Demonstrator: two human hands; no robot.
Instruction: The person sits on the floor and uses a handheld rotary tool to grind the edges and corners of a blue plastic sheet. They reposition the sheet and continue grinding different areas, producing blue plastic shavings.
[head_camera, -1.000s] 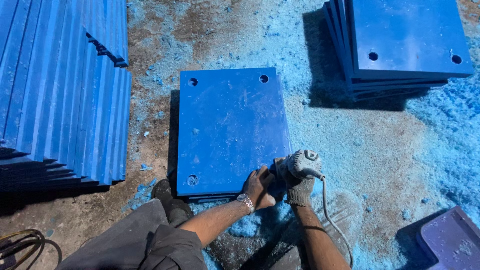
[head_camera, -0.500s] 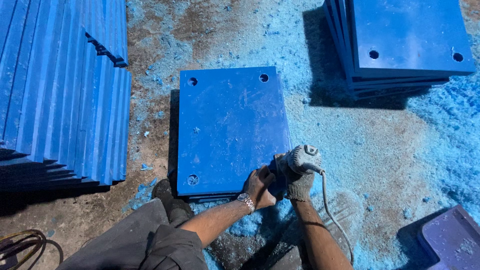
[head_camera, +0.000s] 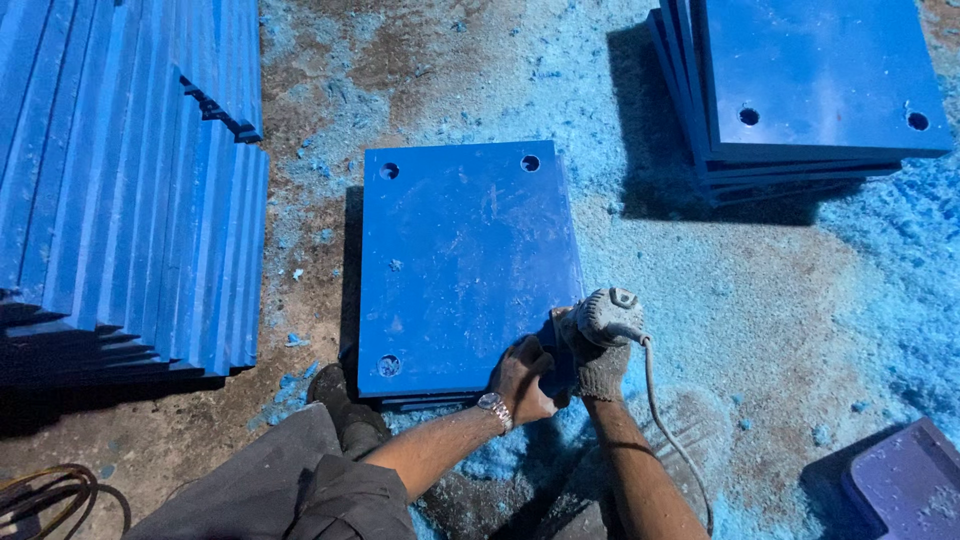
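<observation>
While the blue plate (head_camera: 462, 265) is lying flat on the dusty ground in the middle of the frame, both hands are meeting at its lower right corner. The right hand (head_camera: 600, 368), wearing a grey work glove, is gripping the grey power tool (head_camera: 603, 314) with its fingers wrapped tight around the body, and the tool's head is sitting right against the plate's right edge near that corner. A cable (head_camera: 668, 420) is trailing from the tool down toward the bottom of the frame. The left hand (head_camera: 522, 380), bare and with a wristwatch (head_camera: 494, 408) on its wrist, is pressing on the same corner just beside the tool, fingers curled over the plate's edge; how tightly they are closing cannot be told. Round holes are showing near the plate's corners. A shoe (head_camera: 345, 405) is resting at the plate's lower left edge. Leaning blue panels (head_camera: 120, 190) are filling the left side of the frame, and a stack of blue plates (head_camera: 800, 90) is sitting at the upper right. Blue shavings (head_camera: 900, 270) are covering the ground, thickest along the right. A purple slab (head_camera: 905, 490) is lying in the lower right corner, and coiled hose (head_camera: 45, 495) in the lower left.
</observation>
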